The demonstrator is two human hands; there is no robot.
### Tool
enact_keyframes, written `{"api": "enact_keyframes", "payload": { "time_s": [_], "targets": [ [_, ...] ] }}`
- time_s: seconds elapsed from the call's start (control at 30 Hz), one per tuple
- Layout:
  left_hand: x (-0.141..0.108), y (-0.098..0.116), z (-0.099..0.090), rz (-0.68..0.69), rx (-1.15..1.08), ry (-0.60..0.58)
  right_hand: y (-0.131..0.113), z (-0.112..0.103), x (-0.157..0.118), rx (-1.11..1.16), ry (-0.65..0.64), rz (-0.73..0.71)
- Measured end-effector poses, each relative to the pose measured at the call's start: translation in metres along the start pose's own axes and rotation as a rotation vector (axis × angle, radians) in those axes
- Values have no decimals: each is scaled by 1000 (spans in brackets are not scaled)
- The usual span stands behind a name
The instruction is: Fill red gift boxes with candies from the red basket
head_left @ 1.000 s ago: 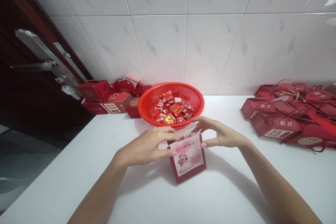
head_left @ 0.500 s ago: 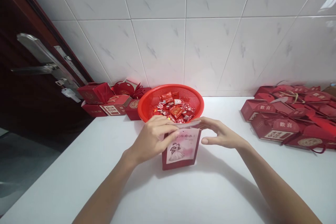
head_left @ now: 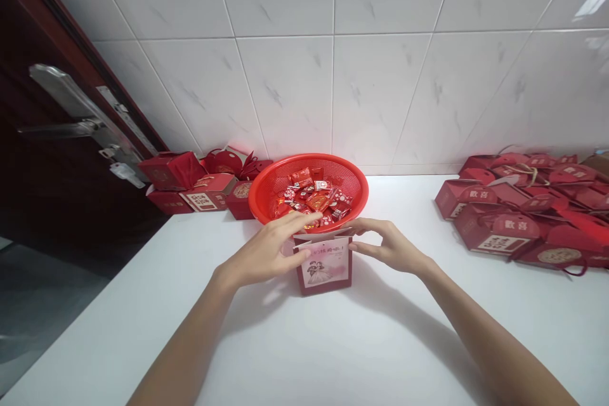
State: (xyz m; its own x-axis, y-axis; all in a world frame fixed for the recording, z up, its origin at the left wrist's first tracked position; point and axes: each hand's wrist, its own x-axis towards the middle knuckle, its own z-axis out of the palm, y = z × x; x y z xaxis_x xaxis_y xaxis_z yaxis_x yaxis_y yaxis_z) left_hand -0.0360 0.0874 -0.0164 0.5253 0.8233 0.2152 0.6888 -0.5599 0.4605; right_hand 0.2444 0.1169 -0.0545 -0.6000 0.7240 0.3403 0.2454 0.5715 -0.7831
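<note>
A small dark red box [head_left: 327,266] with a pink card showing a drawn couple stands upright on the white table, its top flaps apart. My left hand [head_left: 271,250] is at the box's left side, fingers spread, the thumb by the card's left edge. At the right top edge, my right hand [head_left: 387,246] has its thumb and fingers around the box's corner. Just behind the box sits a red mesh basket [head_left: 354,187] with several wrapped candies [head_left: 320,202] in it.
Several red boxes [head_left: 204,190] are stacked at the back left, near a dark door with a metal handle [head_left: 71,127]. Many more red boxes [head_left: 504,235] lie piled at the right. The tiled wall [head_left: 380,95] borders the table's [head_left: 356,355] far side.
The box's top has spread apart, and the box looks slightly lower and more squarely turned. My left hand's fingers have lifted off its top, while my right thumb has come onto its right edge.
</note>
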Motion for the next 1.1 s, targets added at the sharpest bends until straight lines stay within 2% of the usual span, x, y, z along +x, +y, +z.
{"api": "enact_keyframes", "payload": {
  "time_s": [0.07, 0.2, 0.37, 0.53, 0.8, 0.93, 1.1],
  "targets": [
    [1, -1, -4, -12, 6, -20, 4, 4, -1, -41, 60, -38],
    [5, 1, -7, 16, -78, 26, 10, 16, -2, -140, 170, -100],
    [9, 2, -5, 53, -90, 18, 14, 31, -4, -232, 290, -90],
    [8, -1, -3, 55, -92, -11, 5, 34, -3, -181, 282, -62],
    [7, 2, -6, 30, -152, -41, -2, 36, 4, 32, 311, 99],
    [7, 1, -8, 18, -173, -48, -2, 37, 4, 34, 316, 98],
    [8, 1, -7, -65, -215, -8, -6, 39, 4, -2, 342, 79]
  ]
}}
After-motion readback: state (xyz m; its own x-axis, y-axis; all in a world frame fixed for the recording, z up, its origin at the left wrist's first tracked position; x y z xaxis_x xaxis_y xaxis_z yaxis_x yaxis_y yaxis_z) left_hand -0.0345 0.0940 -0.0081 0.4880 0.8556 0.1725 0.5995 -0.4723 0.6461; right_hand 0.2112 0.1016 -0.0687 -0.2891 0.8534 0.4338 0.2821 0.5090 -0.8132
